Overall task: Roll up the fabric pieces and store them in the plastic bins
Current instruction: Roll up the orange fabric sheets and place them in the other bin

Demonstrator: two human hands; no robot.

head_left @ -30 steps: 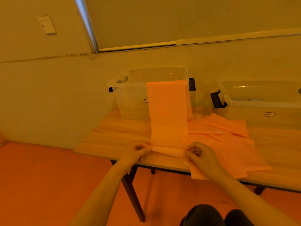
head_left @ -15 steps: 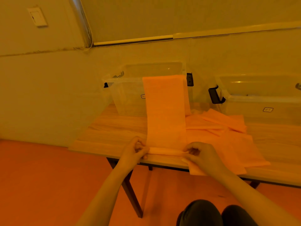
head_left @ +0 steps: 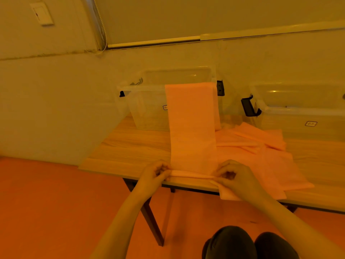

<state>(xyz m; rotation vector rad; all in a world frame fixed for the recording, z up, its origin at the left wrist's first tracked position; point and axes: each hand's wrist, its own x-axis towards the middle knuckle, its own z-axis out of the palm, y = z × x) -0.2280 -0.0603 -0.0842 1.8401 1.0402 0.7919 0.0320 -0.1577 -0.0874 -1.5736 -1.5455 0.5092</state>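
A long pink fabric strip (head_left: 192, 128) runs from the table's near edge up over the rim of the left clear plastic bin (head_left: 149, 107). Its near end is turned into a thin roll (head_left: 192, 174). My left hand (head_left: 156, 174) pinches the roll's left end and my right hand (head_left: 237, 176) pinches its right end, fingers curled over it. A second clear bin (head_left: 302, 116) stands at the back right. More pink fabric pieces (head_left: 261, 152) lie flat in a loose pile to the right of the strip.
The wooden table (head_left: 127, 146) stands against a pale wall, its left corner near my left hand. One fabric piece (head_left: 227, 195) hangs over the front edge. Both bins have black latch handles (head_left: 249, 107). My knees (head_left: 248, 243) show below, over an orange floor.
The roll at the strip's near end has been turned slightly further under both hands. The camera view shifted a little; the strip and bins stay in place.
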